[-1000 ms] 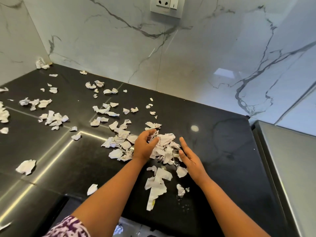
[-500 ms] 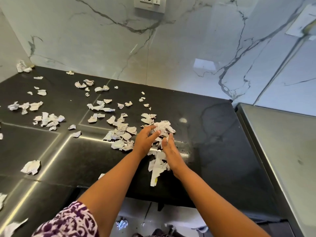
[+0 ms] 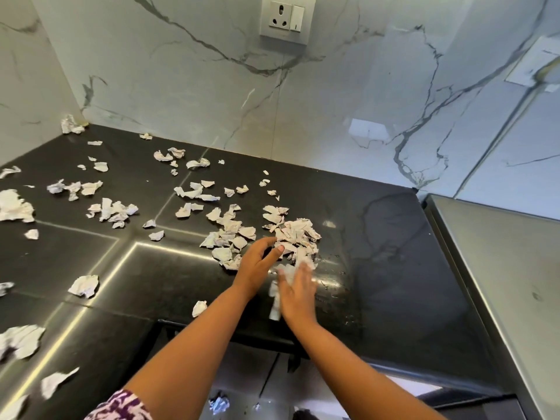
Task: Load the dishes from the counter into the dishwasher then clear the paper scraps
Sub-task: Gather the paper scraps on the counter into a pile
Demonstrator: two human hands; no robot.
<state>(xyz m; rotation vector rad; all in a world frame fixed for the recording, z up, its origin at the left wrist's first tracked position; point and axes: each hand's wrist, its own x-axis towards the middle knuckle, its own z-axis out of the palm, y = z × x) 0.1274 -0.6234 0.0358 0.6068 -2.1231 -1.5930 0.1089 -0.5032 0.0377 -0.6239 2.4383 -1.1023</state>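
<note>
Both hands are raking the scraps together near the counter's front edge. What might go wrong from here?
1. The gathered pile sits near the counter edge; the right hand sweeping inward may push pieces over. One crumpled scrap already lies on the floor.
2. The left hand covers only nearby pieces; the far corner scrap is easily missed.
3. The surface by the pile looks wet; paper may stick.

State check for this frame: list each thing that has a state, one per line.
left hand: open, fingers spread beside the paper pile
right hand: blurred, on scraps near the counter edge
paper pile: partly gathered
scattered scraps: spread over the counter, uncollected
black counter: no dishes visible
crumpled scrap: on the floor below
</note>
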